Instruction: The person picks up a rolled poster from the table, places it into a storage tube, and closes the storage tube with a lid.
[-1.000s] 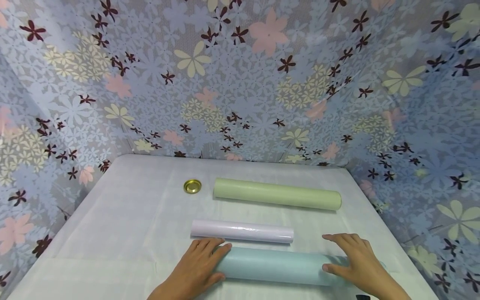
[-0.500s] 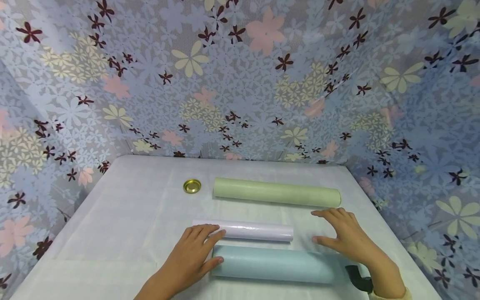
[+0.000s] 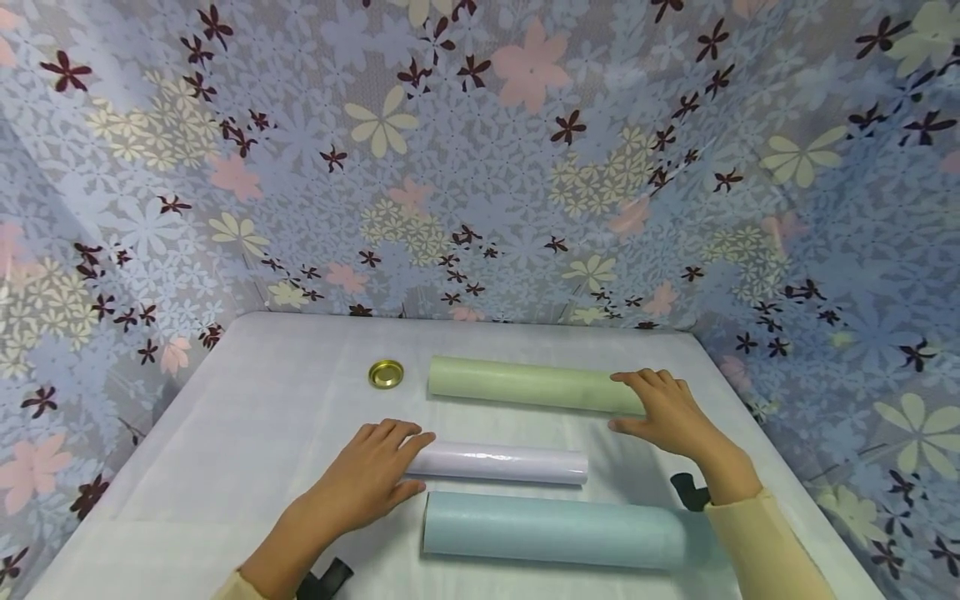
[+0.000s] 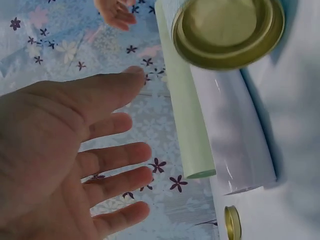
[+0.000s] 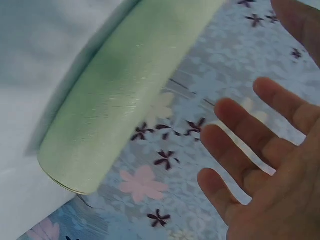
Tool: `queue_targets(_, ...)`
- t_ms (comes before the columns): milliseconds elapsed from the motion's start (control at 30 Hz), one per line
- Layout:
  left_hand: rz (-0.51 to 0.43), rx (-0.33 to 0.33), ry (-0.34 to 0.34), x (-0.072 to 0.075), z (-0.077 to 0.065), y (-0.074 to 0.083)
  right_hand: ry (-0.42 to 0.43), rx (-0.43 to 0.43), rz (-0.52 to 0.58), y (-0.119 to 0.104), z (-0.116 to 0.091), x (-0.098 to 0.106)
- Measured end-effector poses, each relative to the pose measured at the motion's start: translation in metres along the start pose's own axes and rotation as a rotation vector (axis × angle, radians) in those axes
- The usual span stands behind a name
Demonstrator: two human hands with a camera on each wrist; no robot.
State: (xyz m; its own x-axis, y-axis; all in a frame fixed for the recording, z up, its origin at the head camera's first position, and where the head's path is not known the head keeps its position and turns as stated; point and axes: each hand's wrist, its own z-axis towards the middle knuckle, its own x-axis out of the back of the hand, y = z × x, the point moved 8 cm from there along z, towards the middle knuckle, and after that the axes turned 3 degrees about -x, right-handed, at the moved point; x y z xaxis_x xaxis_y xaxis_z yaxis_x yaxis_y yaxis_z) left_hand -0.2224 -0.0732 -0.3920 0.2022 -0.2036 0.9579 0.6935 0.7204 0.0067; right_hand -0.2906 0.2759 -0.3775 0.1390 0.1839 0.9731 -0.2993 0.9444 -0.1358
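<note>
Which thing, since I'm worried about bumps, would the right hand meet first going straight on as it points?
Probably the green cylinder; the right hand points toward it, though depth is unclear; it might pass above.

A white table [image 3: 195,467] bears three tubes [image 3: 525,384] and a gold lid [image 3: 386,374].

The head view looks down; close wrist views share the green tube [image 5: 122,95].

Glossy white tube [image 3: 498,463], finely textured green tube [image 3: 525,386], shiny metallic cap [image 3: 386,374], cloth backdrop [image 3: 480,167].
</note>
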Motion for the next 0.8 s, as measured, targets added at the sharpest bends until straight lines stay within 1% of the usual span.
queue_targets(67,-0.006,0.0,-0.02,-0.003,0.003,-0.003,-0.024,-0.02,-0.016,0.006,0.008,-0.006)
queue_targets(167,-0.024,0.002,-0.032,-0.007,0.008,-0.006,-0.048,-0.042,-0.036,0.012,0.02,-0.014)
queue_targets(333,-0.016,0.012,-0.045,-0.015,0.017,-0.011,-0.052,-0.052,-0.053,0.016,0.037,-0.025)
queue_targets(467,-0.022,0.041,-0.085,-0.024,0.024,-0.015,-0.074,-0.059,-0.059,0.019,0.048,-0.034)
queue_targets(567,-0.024,0.05,-0.114,-0.03,0.028,-0.018,-0.093,-0.065,-0.071,0.022,0.055,-0.041)
queue_targets(800,-0.001,0.031,-0.149,-0.04,0.033,-0.019,-0.133,-0.062,-0.098,0.031,0.068,-0.057)
